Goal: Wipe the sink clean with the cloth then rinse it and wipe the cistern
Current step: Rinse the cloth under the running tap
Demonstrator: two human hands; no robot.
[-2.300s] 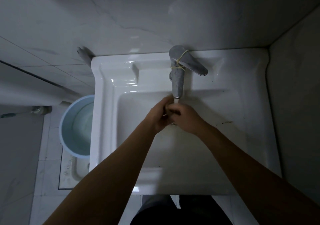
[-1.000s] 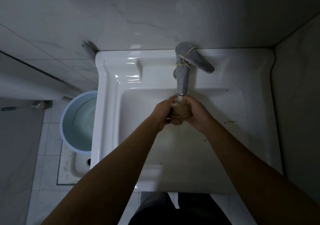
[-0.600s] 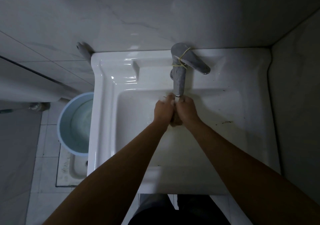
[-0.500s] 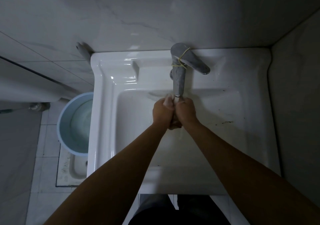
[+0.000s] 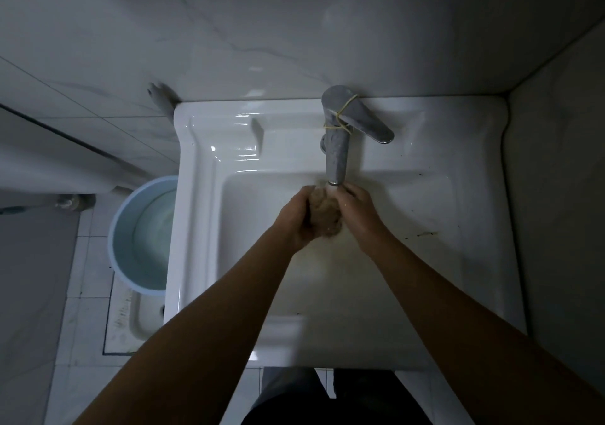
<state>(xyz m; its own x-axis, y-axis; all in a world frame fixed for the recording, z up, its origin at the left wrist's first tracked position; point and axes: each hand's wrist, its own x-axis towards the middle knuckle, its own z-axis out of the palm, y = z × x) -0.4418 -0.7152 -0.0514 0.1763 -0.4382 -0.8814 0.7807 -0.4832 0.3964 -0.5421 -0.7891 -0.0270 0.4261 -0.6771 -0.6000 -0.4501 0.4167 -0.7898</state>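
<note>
Brown cloth bunched in a wad right under the tap spout, over the sink basin. Left hand at its 9 o'clock, right hand at 3 o'clock, fingers of both curled tight on it. Blue bucket on the floor at the sink's 9 o'clock.

Dim bathroom corner with pale marble-veined wall tiles, a white tiled floor, and a light blue bucket standing on it at left.
</note>
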